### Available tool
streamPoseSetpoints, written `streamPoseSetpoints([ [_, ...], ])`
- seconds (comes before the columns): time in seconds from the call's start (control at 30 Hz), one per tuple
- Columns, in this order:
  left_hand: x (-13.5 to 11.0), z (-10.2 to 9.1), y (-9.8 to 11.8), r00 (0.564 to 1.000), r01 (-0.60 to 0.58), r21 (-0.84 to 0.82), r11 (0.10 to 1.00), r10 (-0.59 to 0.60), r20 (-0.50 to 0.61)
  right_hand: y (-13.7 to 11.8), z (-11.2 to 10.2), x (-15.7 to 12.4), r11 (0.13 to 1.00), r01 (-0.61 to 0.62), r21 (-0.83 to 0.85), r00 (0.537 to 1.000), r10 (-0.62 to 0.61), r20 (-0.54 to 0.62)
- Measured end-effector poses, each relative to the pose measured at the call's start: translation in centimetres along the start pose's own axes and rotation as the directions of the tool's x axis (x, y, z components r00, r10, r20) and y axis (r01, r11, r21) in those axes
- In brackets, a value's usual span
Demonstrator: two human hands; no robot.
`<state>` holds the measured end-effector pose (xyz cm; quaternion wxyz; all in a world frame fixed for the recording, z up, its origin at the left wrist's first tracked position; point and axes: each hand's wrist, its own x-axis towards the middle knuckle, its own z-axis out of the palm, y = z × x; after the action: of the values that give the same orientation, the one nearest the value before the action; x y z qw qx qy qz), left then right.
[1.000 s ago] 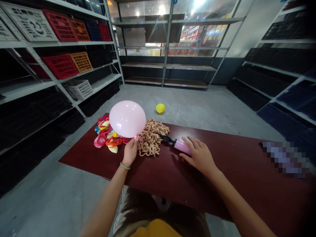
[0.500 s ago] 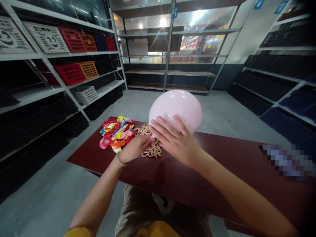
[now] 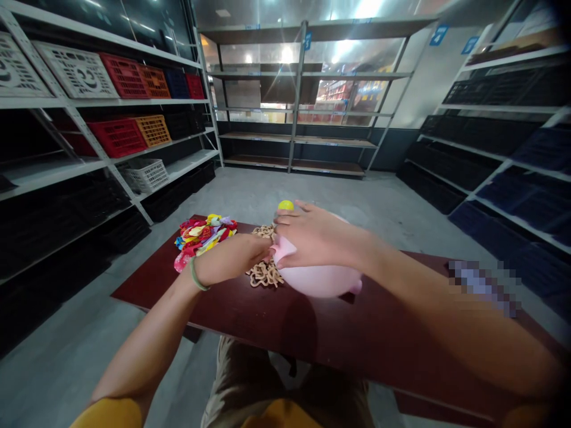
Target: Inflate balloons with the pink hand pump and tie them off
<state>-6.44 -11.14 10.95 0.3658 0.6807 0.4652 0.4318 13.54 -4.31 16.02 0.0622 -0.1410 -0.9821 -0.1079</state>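
A blown-up pink balloon (image 3: pixel 321 282) is held low over the dark red table, partly hidden by my right hand and forearm. My left hand (image 3: pixel 241 252), with a green band at the wrist, is closed at the balloon's neck end, its fingertips pinching the pink rubber. My right hand (image 3: pixel 316 235) lies over the balloon, thumb and fingers closed around the bulge beside the neck. Just behind the right fingers a yellow rounded thing (image 3: pixel 285 205) shows. Left of the hands is a heap of colourful limp balloons (image 3: pixel 209 232). Under the left fingertips lies a pile of tan curly loops (image 3: pixel 265 273).
The dark red table (image 3: pixel 250 309) stands before my legs, with a blurred-out item (image 3: pixel 484 288) at its right end. Shelves with plastic crates (image 3: pixel 118 139) line the left. A tall rack (image 3: pixel 292 139) stands behind, and dark crates (image 3: pixel 473 137) fill shelves on the right.
The balloon has come down and turned, its bulk now under my right forearm. My right hand has shifted from resting flat against it to gripping near the neck. A yellow thing has come into view.
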Motion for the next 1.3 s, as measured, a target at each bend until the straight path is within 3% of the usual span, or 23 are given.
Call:
streamPoseSetpoints([
  [0.13,-0.1,-1.2,1.1,0.99,-0.059,0.147,0.987,0.039,0.134,-0.6,-0.5,0.0,0.97,-0.124,0.211,0.981,0.089,0.171],
  [0.23,-0.3,-1.6,1.4,0.965,-0.102,0.31,0.945,0.018,0.261,-0.7,0.5,-0.2,0.844,-0.244,0.479,0.943,0.09,0.321],
  [0.33,-0.5,-1.9,1.4,0.918,-0.176,0.489,0.855,-0.036,0.394,-0.6,2.3,-0.4,0.714,-0.288,0.639,0.93,0.05,0.363],
  [0.43,-0.5,-1.9,1.2,0.894,-0.196,0.563,0.803,-0.089,0.438,-0.6,3.9,-0.7,0.623,-0.322,0.713,0.929,0.061,0.366],
  [0.63,-0.1,-1.5,0.2,0.892,-0.192,0.634,0.749,-0.136,0.431,-1.5,5.4,-1.6,0.22,-0.399,0.89,0.914,0.02,0.405],
  [0.83,1.0,-0.7,-0.3,0.867,-0.233,0.581,0.78,-0.105,0.488,-1.9,7.6,-2.2,0.137,-0.392,0.91,0.919,0.11,0.379],
  [0.97,1.4,-0.5,-0.4,0.84,-0.153,0.498,0.854,-0.153,0.521,-2.1,8.4,-2.6,0.131,-0.386,0.913,0.92,0.136,0.369],
  [1.03,1.2,-0.5,-0.9,0.843,-0.047,0.408,0.912,-0.182,0.506,-2.1,8.3,-2.8,0.146,-0.383,0.912,0.919,0.161,0.36],
  [1.1,0.7,-0.4,-2.0,0.878,0.094,0.236,0.967,-0.192,0.438,-2.2,8.0,-2.9,0.134,-0.382,0.914,0.915,0.193,0.354],
  [1.17,-0.1,0.0,-3.7,0.939,0.208,-0.005,0.978,-0.199,0.281,-2.1,8.0,-3.1,0.095,-0.377,0.921,0.912,0.214,0.35],
  [1.2,-0.6,0.3,-4.7,0.971,0.215,-0.126,0.969,-0.198,0.135,-2.1,8.1,-3.2,0.07,-0.37,0.926,0.912,0.218,0.348],
  [1.27,-1.6,1.2,-6.5,0.976,0.172,-0.258,0.951,-0.2,-0.087,-1.9,8.4,-3.4,0.005,-0.361,0.933,0.912,0.213,0.351],
  [1.3,-2.1,1.8,-7.3,0.971,0.16,-0.273,0.949,-0.2,-0.127,-1.8,8.6,-3.4,-0.028,-0.358,0.933,0.911,0.209,0.355],
])
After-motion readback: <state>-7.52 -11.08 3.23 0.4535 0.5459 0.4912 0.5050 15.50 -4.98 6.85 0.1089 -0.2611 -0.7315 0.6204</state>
